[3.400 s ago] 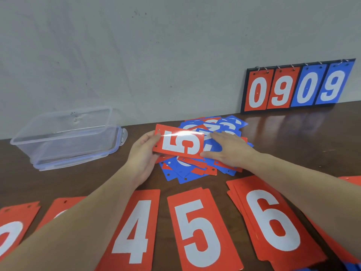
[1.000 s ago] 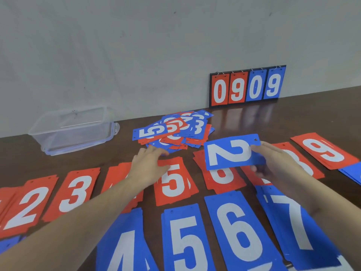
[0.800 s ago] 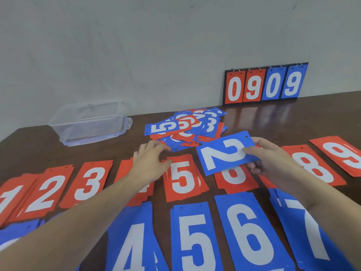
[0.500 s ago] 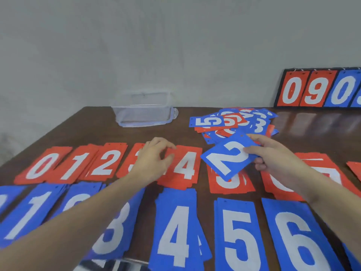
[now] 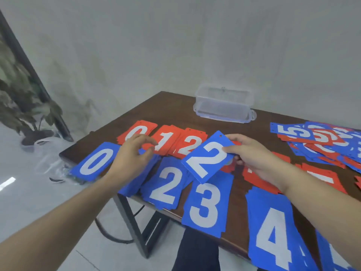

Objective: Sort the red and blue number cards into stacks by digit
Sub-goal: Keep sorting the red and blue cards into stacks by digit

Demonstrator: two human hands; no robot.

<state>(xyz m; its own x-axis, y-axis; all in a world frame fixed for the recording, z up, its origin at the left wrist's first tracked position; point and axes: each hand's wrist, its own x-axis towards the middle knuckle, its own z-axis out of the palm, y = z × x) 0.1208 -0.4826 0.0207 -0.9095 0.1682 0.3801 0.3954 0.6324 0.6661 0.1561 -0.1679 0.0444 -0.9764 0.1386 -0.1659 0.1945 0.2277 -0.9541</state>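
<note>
One blue 2 card (image 5: 207, 155) is up off the table, pinched at its far-right edge by the right hand (image 5: 254, 159), hanging just above and right of the blue 2 stack (image 5: 166, 185). Left hand (image 5: 130, 159) has loose fingers holding nothing, resting over the blue stack between the blue 0 (image 5: 95, 161) and that 2 stack. Looks like the drop-off step, so next it just needs to slide near-left and land square on the 2s, not the blue 3 (image 5: 207, 208).

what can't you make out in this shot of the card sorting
Head view only:
- Blue stack between the blue 0 stack and blue 2 stack: digit hidden by the left hand.
- Red stacks beyond the held blue 2 card: digits covered by the right hand and forearm.
- Unsorted pile: cut off by the right edge, overlapping.
</note>
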